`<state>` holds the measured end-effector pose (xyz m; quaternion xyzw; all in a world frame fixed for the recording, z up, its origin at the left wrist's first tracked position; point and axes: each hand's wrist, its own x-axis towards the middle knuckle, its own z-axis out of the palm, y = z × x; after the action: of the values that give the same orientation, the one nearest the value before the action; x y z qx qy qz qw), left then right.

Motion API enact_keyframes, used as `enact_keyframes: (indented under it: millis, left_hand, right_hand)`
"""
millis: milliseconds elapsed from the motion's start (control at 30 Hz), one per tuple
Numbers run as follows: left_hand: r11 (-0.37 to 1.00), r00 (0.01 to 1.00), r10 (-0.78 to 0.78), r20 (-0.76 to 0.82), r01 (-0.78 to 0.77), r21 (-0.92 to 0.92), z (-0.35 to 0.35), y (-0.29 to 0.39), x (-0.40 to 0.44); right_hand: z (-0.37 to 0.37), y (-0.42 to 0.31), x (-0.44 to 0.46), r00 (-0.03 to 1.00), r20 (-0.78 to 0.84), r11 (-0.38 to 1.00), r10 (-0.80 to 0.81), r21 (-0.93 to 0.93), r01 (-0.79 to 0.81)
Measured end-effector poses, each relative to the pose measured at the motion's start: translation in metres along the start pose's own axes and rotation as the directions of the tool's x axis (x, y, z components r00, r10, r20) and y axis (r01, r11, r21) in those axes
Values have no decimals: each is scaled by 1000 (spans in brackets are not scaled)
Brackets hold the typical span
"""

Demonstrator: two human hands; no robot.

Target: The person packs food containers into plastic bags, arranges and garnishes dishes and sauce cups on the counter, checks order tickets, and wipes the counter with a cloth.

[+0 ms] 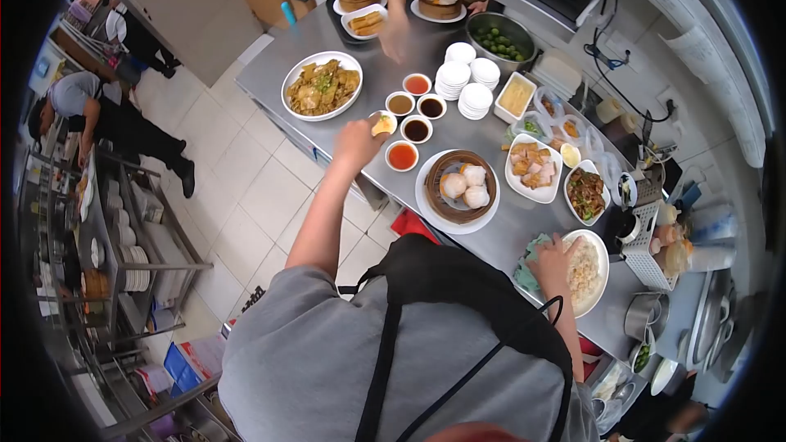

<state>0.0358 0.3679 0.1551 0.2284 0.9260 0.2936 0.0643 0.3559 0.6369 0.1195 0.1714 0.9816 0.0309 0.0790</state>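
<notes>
My left hand [358,146] is closed on a small sauce dish [383,124] with yellowish contents, held at the group of sauce dishes. Around it stand a brown sauce dish [400,104], dark sauce dishes [417,129] and a red sauce dish [402,156]. My right hand [553,265] lies at the rim of a white plate of rice [586,274], its fingers bent over a green cloth [530,263]. Between my hands, a bamboo steamer [461,187] with dumplings sits on a white plate. A large bowl of food [322,86] stands at the left.
Another person's hand [395,39] reaches over the far side of the steel table [270,74]. Stacked white dishes [453,79], a pot of green produce [500,39] and dishes of meat [533,168] stand at the back and right. Two people are at the far left.
</notes>
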Motion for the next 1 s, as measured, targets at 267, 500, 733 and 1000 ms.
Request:
enact_keyframes:
  millis: [267,500,733,1000]
  left_hand:
    - [934,979,-184,-89,202,295,-23,-57,6]
    - [974,977,-213,16,211,79,34,-114,32]
    - [999,999,29,34,-30,20,87,-113,62]
    - [987,983,155,94,-159,36,101,-102,100]
  right_hand:
    - [36,3,18,999,-30,996,43,-82,-45]
    - [54,-11,39,986,-118,890,122,453,-56]
    - [83,-39,29,929,-269,949,254,254,-187]
    - [101,-43,27,860,-385,915,335,351,-200]
